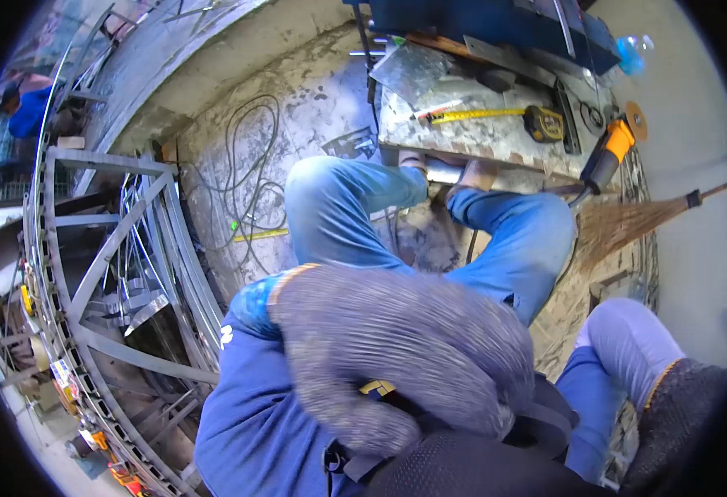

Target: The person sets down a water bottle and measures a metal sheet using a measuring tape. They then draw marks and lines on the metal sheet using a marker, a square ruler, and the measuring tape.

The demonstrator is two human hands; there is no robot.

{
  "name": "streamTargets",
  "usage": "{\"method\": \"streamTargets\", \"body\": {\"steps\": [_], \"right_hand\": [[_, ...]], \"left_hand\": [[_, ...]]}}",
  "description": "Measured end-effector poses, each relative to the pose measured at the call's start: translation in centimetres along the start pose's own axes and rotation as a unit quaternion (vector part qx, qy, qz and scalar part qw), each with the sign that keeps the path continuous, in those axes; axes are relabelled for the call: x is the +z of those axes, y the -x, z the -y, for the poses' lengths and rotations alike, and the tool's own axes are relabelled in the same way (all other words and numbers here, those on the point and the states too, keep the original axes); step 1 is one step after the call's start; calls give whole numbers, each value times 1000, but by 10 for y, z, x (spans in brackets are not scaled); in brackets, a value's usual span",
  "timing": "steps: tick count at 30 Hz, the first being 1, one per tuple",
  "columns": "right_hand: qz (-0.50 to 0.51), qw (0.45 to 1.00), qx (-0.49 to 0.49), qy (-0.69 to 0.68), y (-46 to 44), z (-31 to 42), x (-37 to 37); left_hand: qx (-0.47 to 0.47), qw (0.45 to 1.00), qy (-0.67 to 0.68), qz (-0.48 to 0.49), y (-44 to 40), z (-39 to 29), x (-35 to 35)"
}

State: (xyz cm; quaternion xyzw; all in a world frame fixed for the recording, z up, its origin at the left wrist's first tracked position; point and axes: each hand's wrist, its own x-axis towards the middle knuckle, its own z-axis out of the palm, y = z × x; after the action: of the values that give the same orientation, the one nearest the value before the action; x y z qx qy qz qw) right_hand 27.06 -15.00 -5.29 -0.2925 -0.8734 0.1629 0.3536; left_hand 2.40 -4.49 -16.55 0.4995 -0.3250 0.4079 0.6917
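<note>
My left hand (405,340), in a grey knit glove with an orange-edged cuff, is large and blurred close to the camera. Its fingers curl together near dark straps (546,418) at my chest, around something dark that I cannot make out. A small yellow and black patch (377,387) shows between thumb and fingers. At the lower right my right hand (680,414) wears a dark glove below a lilac sleeve; its fingers are hidden. Beyond my knees, a yellow tape measure (543,124) lies partly extended on a worn bench (488,151), beside an orange and black power tool (608,157).
Metal frames (111,248) and strips stand at the left. A cable (256,199) loops over the floor. A broom (628,225) lies at the right. At the top is a blue metal box (496,25); another person (28,112) is at the far upper left.
</note>
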Motion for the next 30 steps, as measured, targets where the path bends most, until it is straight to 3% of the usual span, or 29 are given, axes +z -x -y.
{"method": "streamTargets", "body": {"steps": [5,24,27,30], "right_hand": [[19,999,27,3,2,9,1],[41,999,13,21,-6,6,6],[-6,1000,8,20,7,-10,8],[-107,993,25,38,33,-49,12]], "left_hand": [[-18,995,-103,-11,-8,-33,2],[78,916,-390,-50,-37,-98,7],[98,880,-455,-94,-33,-99,-6],[58,788,-571,-225,-10,-78,-46]]}}
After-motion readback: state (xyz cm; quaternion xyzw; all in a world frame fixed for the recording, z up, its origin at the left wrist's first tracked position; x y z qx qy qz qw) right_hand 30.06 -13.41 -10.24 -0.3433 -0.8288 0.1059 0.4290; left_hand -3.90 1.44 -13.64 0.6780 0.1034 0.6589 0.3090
